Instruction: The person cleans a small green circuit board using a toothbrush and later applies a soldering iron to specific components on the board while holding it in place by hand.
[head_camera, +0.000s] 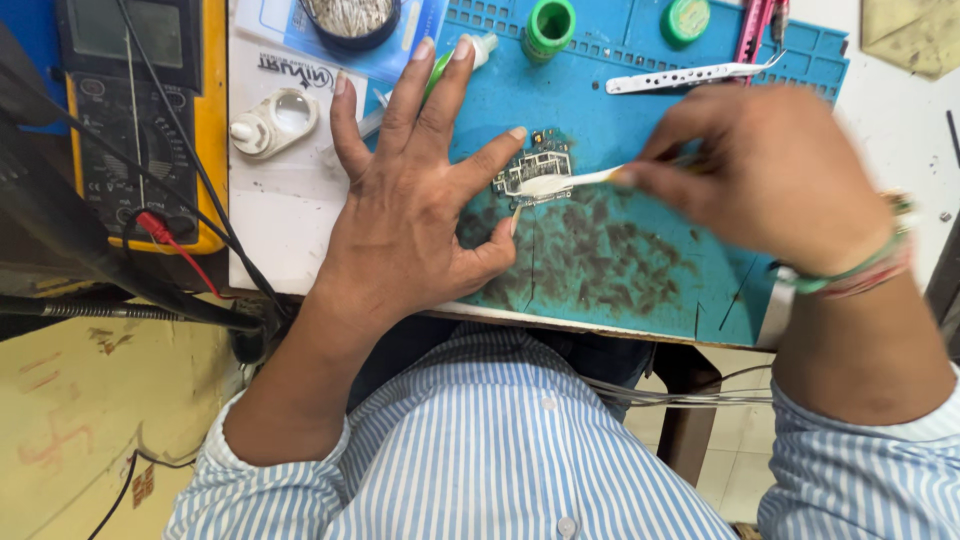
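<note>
Blue mat (640, 270) — hands pinning, brushing board (535, 172)

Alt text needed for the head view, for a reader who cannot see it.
A left hand pins a small circuit board to a stained blue mat while the right hand holds a white brush to it. Tweezers lie above; a yellow multimeter sits left.

Blue work mat (640, 250) with circuit board (535, 170), tweezers (690, 75).
</note>
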